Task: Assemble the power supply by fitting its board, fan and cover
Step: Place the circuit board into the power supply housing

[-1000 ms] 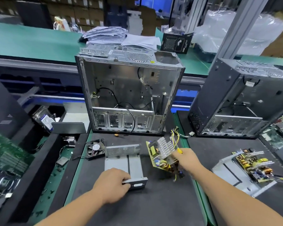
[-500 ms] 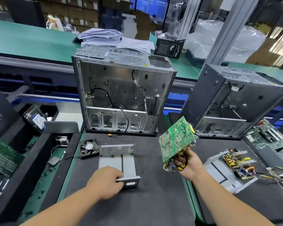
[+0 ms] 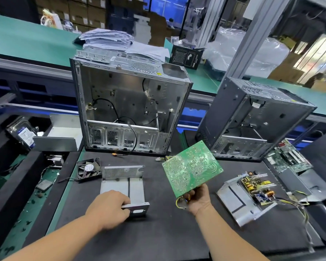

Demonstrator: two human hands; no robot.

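A grey metal power-supply shell (image 3: 123,183) lies open on the black mat. My left hand (image 3: 109,209) grips its near end wall. My right hand (image 3: 198,199) holds the green power-supply board (image 3: 192,167) by its near edge, lifted above the mat with its solder side facing me; yellow wires hang by my palm. A small black fan (image 3: 88,169) lies just left of the shell's perforated far wall. A grey metal cover (image 3: 54,143) sits further left, behind the fan.
Two open computer cases stand behind: a silver one (image 3: 128,110) in the middle and a dark one (image 3: 252,119) at right. A second power supply with its board and wires (image 3: 252,193) lies at right. A motherboard (image 3: 288,159) and a hard drive (image 3: 24,134) sit at the sides.
My right hand has picked the board up off the mat and turned it over, so the solder side now faces me. My left hand has stayed on the shell.
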